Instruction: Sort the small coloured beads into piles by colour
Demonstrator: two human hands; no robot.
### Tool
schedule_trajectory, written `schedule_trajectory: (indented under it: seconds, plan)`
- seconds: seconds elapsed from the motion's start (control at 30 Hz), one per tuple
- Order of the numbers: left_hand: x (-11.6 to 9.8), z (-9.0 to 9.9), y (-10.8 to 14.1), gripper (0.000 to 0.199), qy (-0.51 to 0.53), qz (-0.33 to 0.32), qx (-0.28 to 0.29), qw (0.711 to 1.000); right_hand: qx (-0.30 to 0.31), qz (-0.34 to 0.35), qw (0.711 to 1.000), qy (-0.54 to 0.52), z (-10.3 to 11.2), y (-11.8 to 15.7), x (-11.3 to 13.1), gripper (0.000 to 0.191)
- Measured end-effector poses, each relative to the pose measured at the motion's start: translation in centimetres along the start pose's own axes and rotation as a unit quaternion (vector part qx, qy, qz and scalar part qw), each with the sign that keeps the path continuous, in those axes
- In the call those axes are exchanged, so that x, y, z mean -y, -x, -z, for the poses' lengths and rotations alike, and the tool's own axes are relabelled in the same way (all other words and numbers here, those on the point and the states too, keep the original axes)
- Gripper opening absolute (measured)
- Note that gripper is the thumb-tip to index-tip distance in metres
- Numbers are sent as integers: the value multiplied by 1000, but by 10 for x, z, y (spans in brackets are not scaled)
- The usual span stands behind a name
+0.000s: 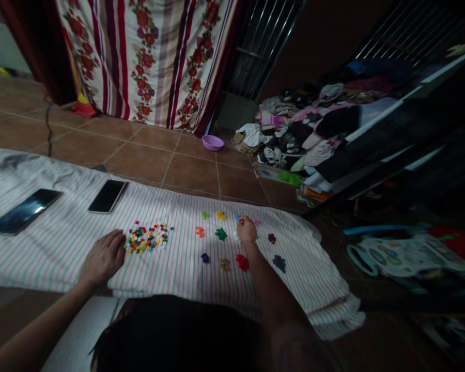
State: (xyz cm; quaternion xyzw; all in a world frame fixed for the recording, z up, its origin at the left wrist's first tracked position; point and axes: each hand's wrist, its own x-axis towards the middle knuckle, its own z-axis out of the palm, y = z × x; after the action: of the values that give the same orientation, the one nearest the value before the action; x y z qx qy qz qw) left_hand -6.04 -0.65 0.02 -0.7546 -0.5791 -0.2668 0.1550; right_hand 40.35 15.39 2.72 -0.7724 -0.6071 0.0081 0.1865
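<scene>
On a striped cloth lies a pile of mixed coloured pieces. My left hand rests flat at the pile's left edge, fingers spread a little. Over the light blue pieces is my right hand, its fingers pinched together; anything between them is too small to make out. Around it are small single-colour heaps: yellow, light green, orange, dark green, dark blue, tan, red, brown and grey.
Two phones lie on the cloth at the left, a large one and a smaller one. Past the cloth are a tiled floor, a purple basin, a flowered curtain and heaped clothes.
</scene>
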Motion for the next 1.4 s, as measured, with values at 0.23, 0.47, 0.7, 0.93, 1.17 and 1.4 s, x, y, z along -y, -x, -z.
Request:
schedule_trajectory:
  seconds: [0.23,0.47,0.7,0.93,1.17,1.4]
  plan:
    - [-1,-2,0,27,9,27,2,1000,-28,-20,998,-44,4,0,2,30]
    - [-4,-1,-1,27,35,59,20,997,-77,70,986,-129,16,16,37,29]
    - [-5,0,-3,27,31,68,31,997,9,274,918,-286,-17,120,123,30]
    - [-8,3,-4,34,41,78,37,995,-1,319,938,-132,-55,190,184,52]
    - [-8,2,-5,48,32,73,91,993,18,316,943,-105,-58,192,191,57]
    - [-6,-5,-4,67,11,52,141,989,-20,281,950,-138,-61,189,189,56]
